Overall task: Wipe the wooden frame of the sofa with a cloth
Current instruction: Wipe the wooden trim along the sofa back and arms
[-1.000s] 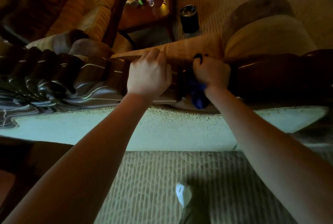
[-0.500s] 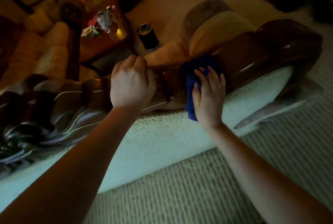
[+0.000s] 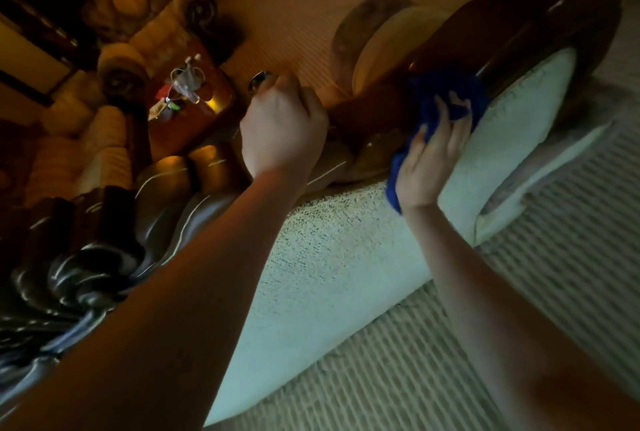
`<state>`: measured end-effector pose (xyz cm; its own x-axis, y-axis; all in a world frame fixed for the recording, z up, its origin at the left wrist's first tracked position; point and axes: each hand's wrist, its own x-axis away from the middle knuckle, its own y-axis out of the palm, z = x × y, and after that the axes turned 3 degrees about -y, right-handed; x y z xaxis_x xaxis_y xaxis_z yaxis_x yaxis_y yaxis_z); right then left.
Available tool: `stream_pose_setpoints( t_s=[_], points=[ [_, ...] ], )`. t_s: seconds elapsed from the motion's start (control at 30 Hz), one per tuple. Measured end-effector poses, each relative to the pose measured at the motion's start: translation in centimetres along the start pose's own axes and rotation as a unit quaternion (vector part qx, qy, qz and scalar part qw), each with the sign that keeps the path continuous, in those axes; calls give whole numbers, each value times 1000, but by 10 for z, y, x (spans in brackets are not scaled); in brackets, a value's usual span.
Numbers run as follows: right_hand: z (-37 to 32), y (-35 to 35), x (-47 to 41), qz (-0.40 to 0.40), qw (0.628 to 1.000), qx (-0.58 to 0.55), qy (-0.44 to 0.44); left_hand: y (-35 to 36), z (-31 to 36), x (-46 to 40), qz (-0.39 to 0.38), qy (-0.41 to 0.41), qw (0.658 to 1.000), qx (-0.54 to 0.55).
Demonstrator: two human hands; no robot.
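The sofa's dark carved wooden frame [image 3: 540,32] runs along the top of its backrest, from lower left to upper right. A blue cloth [image 3: 446,98] lies on the frame near its right part. My right hand [image 3: 429,160] presses the cloth against the wood with fingers spread and nearly straight. My left hand [image 3: 282,129] grips the top of the frame just left of the cloth, fingers curled over the far side.
The pale upholstered sofa back [image 3: 339,257] faces me, with ribbed carpet [image 3: 433,361] below. Beyond the frame are round cushions [image 3: 391,46], a wooden side table [image 3: 194,108] with small items, a dark can [image 3: 259,82] and another sofa [image 3: 104,139].
My right hand has opened flat on the cloth and slid it rightward along the frame. The view tilted and swung right; my left hand kept its grip.
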<state>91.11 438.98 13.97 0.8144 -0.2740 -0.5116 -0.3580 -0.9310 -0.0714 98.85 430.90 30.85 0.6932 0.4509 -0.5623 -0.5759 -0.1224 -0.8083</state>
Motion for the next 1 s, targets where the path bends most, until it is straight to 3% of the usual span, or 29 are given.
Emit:
stream_pose_setpoints(
  t_s=[0.1, 0.2, 0.33, 0.37, 0.43, 0.5, 0.6, 0.7, 0.8, 0.9, 0.93, 1.0],
  points=[
    [-49, 17, 39, 24, 995, -80, 46, 0, 2, -2, -2, -13, 1000, 18],
    [-89, 15, 106, -49, 993, -111, -6, 0, 3, -3, 0, -19, 999, 31],
    [-42, 5, 86, -73, 991, -41, -105, -1, 1, -2, -4, -13, 999, 36],
    [-26, 3, 65, -59, 994, -20, -87, -1, 1, -3, -5, -15, 999, 38],
    [0, 5, 27, -27, 996, -48, 71, -3, 2, -3, -2, -18, 999, 32],
    [4, 10, 9, -16, 975, -84, 207, -4, 4, -3, -6, -22, 999, 32],
    [-39, 16, 24, 1, 982, -63, 180, -4, 6, -2, -18, -26, 999, 42],
    [-96, 9, 91, -32, 991, -123, 35, -5, 5, 0, -22, -28, 998, 54],
    [-79, 3, 117, -110, 990, -89, 15, -7, 7, 3, -16, -29, 998, 54],
    [-53, -6, 97, -104, 992, -45, -59, -6, 5, 3, -16, -33, 998, 46],
    [-45, -7, 90, -101, 993, -48, -48, -6, 5, 2, -14, -33, 998, 43],
    [-31, -7, 71, -76, 992, -53, 84, -5, 3, 1, -8, -34, 999, 35]
  ],
)
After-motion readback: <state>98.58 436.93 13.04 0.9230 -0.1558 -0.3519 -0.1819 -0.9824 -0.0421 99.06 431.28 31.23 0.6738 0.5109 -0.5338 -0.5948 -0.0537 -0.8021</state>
